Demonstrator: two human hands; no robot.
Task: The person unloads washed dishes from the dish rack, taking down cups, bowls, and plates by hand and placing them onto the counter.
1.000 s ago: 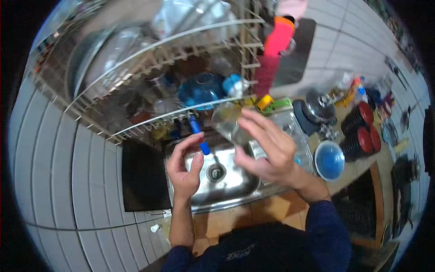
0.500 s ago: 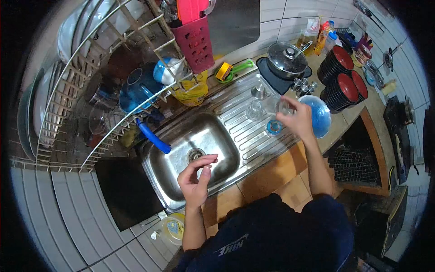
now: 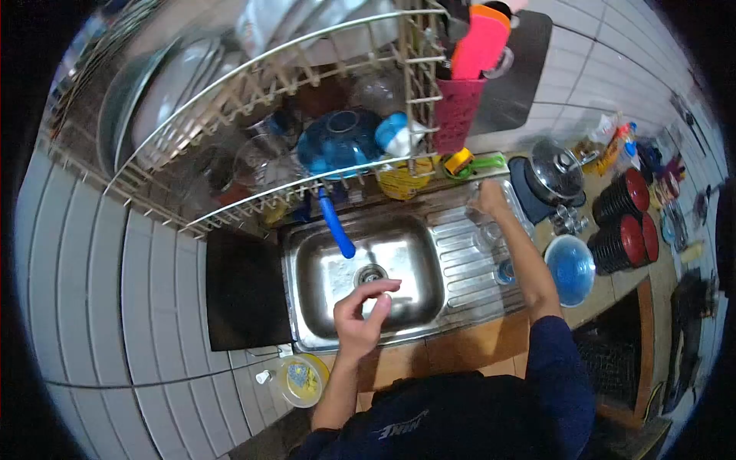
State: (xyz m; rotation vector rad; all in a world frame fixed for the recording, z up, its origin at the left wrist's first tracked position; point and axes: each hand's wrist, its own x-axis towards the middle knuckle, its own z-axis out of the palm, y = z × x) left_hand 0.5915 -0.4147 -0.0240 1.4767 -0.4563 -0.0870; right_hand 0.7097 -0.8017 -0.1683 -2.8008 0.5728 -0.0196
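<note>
My right hand [image 3: 491,199] reaches over the ridged steel drainboard [image 3: 464,264], its fingers closed around a clear drinking glass [image 3: 473,207] that is partly hidden. Just below that hand another clear glass [image 3: 485,239] stands on the drainboard. A small glass item with a blue part [image 3: 505,271] sits close to my right forearm. Over the front of the steel sink [image 3: 314,264] hovers my left hand [image 3: 364,318], fingers curved and apart from the thumb, holding nothing. A blue tap spout [image 3: 336,225] points down into the sink.
A wire dish rack [image 3: 291,192] with plates and bowls hangs at upper left. Right of the drainboard are a blue bowl [image 3: 570,272], a lidded pot [image 3: 556,172], small glasses [image 3: 567,221] and stacked red-black bowls [image 3: 622,244]. A tub with a sponge [image 3: 300,381] sits at lower left.
The view has shifted, so the sink and rack appear farther right. My right hand has moved with the glass toward the back of the drainboard. My left hand keeps its curved pose.
</note>
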